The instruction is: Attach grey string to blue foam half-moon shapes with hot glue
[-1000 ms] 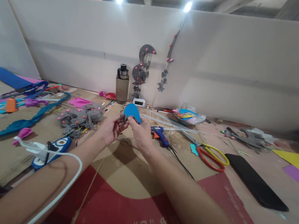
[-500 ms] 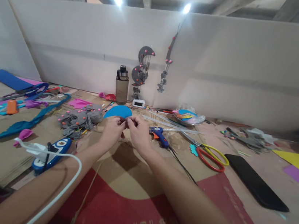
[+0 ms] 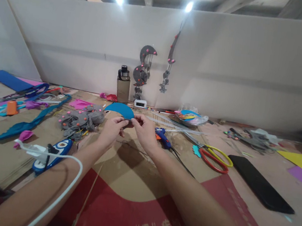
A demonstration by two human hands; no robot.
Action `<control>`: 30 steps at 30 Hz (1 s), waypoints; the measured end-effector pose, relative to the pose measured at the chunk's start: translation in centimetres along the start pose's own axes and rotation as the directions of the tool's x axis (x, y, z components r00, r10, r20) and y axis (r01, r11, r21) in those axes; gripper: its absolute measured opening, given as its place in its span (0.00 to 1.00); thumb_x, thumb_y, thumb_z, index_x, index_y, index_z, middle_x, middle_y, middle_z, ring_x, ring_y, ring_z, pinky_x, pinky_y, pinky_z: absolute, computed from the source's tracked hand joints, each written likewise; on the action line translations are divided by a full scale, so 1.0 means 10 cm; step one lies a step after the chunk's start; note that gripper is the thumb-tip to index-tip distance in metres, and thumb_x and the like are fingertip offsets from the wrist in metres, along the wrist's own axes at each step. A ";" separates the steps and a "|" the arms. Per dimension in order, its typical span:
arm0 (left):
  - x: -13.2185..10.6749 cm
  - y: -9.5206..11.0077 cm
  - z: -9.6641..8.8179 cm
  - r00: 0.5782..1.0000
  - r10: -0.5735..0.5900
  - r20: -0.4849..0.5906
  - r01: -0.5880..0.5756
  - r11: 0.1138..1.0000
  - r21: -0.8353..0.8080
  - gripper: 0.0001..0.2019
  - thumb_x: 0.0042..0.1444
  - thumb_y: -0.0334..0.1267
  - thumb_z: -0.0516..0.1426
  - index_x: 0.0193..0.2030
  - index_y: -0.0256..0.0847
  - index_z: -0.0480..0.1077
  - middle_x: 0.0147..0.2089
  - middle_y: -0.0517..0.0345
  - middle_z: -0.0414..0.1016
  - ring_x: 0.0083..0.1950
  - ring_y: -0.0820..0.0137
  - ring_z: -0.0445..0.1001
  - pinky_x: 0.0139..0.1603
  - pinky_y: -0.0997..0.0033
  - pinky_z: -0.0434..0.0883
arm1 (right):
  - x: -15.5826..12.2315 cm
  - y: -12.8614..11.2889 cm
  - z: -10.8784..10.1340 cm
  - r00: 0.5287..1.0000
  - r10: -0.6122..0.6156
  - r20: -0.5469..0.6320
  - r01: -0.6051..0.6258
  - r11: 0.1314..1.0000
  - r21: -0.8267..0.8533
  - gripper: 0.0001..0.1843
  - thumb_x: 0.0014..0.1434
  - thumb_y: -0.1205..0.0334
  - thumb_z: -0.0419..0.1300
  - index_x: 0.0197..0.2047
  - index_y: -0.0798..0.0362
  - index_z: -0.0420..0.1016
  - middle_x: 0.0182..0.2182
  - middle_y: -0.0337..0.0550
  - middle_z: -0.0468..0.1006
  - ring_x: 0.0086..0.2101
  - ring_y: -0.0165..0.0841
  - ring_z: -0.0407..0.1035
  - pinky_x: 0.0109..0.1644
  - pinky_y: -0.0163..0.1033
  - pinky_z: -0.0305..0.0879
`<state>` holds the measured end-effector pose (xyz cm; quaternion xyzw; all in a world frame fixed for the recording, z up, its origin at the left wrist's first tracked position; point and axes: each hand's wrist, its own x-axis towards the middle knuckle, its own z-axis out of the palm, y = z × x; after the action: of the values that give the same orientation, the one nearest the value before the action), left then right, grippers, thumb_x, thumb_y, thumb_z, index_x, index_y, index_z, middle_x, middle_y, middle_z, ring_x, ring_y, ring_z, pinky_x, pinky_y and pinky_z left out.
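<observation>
A blue crescent-shaped piece of felt or foam (image 3: 120, 109) is held above the cardboard. My left hand (image 3: 114, 127) is closed, thumb and fingers pinching near the crescent's right tip. Beside it, my right hand (image 3: 143, 130) is also closed in a pinch at that same tip. A small dark bit shows between the fingertips, too small to name. Just right of my right hand lies a blue glue gun (image 3: 163, 137) with an orange trigger. Left of my hands is a heap of grey crescents and yarn (image 3: 83, 119) with pink dots.
Scissors (image 3: 214, 159) with red and yellow handles and a black slab-like object (image 3: 260, 183) lie right. A bottle (image 3: 123, 87) and small white clock (image 3: 140, 104) stand by the wall. A white cable (image 3: 73, 184) crosses over my left forearm. Grey crescent hangings (image 3: 147, 55) hang behind.
The blue crescent has turned a little and tilted, showing more of its curved edge. My two hands have shifted slightly apart and down, still pinching at its right tip.
</observation>
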<state>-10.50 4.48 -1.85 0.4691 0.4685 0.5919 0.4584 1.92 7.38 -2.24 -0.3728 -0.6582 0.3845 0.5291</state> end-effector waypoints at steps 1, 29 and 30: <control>0.00 0.00 0.00 1.000 -0.010 0.012 0.010 1.000 -0.015 0.08 0.43 0.38 0.62 0.27 0.35 0.72 0.27 0.56 0.73 0.24 0.74 0.70 0.16 0.79 0.61 | 0.00 0.01 0.00 1.000 -0.002 0.008 0.002 1.000 0.003 0.09 0.54 0.58 0.54 0.35 0.53 0.71 0.31 0.42 0.75 0.32 0.31 0.68 0.39 0.39 0.65; 0.04 0.11 0.00 0.927 -0.374 -0.019 0.356 0.896 -0.266 0.04 0.48 0.33 0.60 0.31 0.34 0.71 0.28 0.57 0.74 0.23 0.78 0.71 0.14 0.85 0.62 | -0.03 0.02 0.02 0.997 0.061 -0.043 -0.062 0.998 -0.017 0.06 0.49 0.61 0.54 0.25 0.53 0.65 0.22 0.34 0.66 0.26 0.27 0.59 0.32 0.34 0.57; 0.05 0.13 0.00 0.917 -0.399 -0.005 0.382 0.884 -0.270 0.03 0.49 0.32 0.60 0.31 0.33 0.71 0.28 0.56 0.74 0.22 0.79 0.71 0.14 0.86 0.62 | -0.03 0.02 0.02 0.997 0.062 -0.044 -0.063 0.998 -0.023 0.06 0.49 0.61 0.53 0.25 0.53 0.65 0.22 0.34 0.66 0.25 0.27 0.59 0.32 0.34 0.56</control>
<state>-10.70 4.82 -0.48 0.2818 0.4840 0.5585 0.6119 1.77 7.22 -2.58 -0.4078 -0.6394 0.3846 0.5263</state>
